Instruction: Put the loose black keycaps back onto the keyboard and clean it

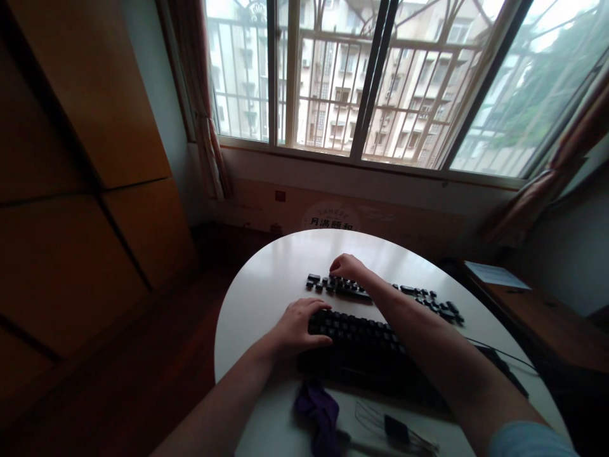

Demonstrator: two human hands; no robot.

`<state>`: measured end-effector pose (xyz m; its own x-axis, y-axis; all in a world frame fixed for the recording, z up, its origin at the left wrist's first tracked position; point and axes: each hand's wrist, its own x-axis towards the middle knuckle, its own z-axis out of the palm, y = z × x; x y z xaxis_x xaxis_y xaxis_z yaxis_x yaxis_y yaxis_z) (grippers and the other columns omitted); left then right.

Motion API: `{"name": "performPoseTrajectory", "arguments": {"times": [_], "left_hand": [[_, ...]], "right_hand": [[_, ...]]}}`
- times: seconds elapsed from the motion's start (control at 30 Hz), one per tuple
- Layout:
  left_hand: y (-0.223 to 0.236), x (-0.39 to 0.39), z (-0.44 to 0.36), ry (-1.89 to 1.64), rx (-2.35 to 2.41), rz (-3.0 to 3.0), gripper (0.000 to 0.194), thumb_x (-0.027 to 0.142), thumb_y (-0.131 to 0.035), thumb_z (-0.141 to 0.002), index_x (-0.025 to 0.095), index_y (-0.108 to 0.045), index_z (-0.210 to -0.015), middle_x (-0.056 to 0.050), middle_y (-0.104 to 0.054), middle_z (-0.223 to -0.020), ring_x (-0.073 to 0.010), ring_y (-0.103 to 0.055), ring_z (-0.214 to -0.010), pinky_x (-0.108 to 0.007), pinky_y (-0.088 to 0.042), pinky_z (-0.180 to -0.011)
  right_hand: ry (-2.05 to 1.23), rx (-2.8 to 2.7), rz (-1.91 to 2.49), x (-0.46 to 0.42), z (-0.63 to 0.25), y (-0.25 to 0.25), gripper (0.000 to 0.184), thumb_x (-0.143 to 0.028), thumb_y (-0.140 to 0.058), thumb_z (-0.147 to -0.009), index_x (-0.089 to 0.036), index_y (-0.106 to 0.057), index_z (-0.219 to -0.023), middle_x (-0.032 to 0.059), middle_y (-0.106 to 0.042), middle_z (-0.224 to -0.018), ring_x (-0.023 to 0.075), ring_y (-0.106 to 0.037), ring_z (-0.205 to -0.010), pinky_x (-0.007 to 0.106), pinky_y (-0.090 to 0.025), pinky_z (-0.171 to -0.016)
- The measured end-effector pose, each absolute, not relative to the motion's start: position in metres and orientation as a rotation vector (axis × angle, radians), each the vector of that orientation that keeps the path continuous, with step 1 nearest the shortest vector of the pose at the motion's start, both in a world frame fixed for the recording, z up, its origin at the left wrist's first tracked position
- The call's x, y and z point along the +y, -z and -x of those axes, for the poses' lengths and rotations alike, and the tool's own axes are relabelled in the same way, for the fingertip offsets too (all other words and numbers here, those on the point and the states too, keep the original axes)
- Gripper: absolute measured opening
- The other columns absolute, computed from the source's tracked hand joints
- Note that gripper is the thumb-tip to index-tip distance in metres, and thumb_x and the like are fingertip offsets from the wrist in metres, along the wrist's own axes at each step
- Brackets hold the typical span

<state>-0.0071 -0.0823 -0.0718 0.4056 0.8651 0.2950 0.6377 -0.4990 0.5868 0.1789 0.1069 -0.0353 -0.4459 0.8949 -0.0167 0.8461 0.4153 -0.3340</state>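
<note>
Dragging your bunched right hand, contents unclear, could scatter loose keycaps beside it, your left hand spread wide at the keyboard.

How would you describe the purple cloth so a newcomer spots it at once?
On the white table before the window, find the black keyboard that the left hand touches. Nearer the camera lies the crumpled cloth, its purple unlike anything else on the tabletop.
</note>
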Motion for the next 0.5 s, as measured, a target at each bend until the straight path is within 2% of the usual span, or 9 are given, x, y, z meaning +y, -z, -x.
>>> {"name": "performPoseTrajectory", "arguments": {"times": [0.1,0.27,0.37,0.5], "left_hand": [[0.073,-0.080,0.008,-0.830,1.281,-2.278,0.057,0.047,-0.077,-0.075,0.023,-0.063,-0.126,-0.010,-0.062,-0.132,-0.0328,-0.054,-0.123,-0.048,-0.038,-0.107],[0.071,-0.082,0.008,-0.833,1.287,-2.245,0.059,0.041,-0.081,-0.070,0.024,-0.063,-0.124,-0.010,-0.062,-0.131,-0.0327,-0.054,-0.123,-0.048,-0.038,-0.107],[0.069,-0.083,0.008,-0.848,1.271,-2.236,0.054,0.041,-0.078,-0.075,0.024,-0.063,-0.123,-0.010,-0.064,-0.129,-0.0315,-0.056,-0.120,-0.048,-0.039,-0.106],[0.069,-0.079,0.010,-0.854,1.239,-2.211,0.055,0.044,-0.075,-0.076,0.022,-0.062,-0.125,-0.010,-0.065,-0.125,-0.0307,-0.059,-0.116,-0.047,-0.042,-0.104]], "right_hand": [[-0.410,-2.473,1.534,0.102,-0.174,0.031,0.018,-0.022,-0.072,-0.076,-0.019,-0.080,-0.092,0.0034,-0.076,-0.088,0.0147,-0.069,-0.081,0.019,-0.047,-0.073],[-0.341,-2.363,1.435,0.071,-0.179,0.011,0.019,-0.028,-0.067,-0.086,-0.021,-0.079,-0.099,0.0044,-0.076,-0.099,0.0163,-0.069,-0.091,0.021,-0.048,-0.081],[-0.344,-2.305,1.284,0.029,-0.202,0.004,0.018,-0.031,-0.063,-0.091,-0.024,-0.078,-0.100,0.0010,-0.075,-0.102,0.0142,-0.069,-0.095,0.021,-0.048,-0.087],[-0.370,-2.225,0.962,-0.039,-0.236,0.021,0.012,-0.032,-0.069,-0.087,-0.024,-0.078,-0.089,0.0022,-0.075,-0.088,0.0161,-0.068,-0.082,0.027,-0.051,-0.081]]}}
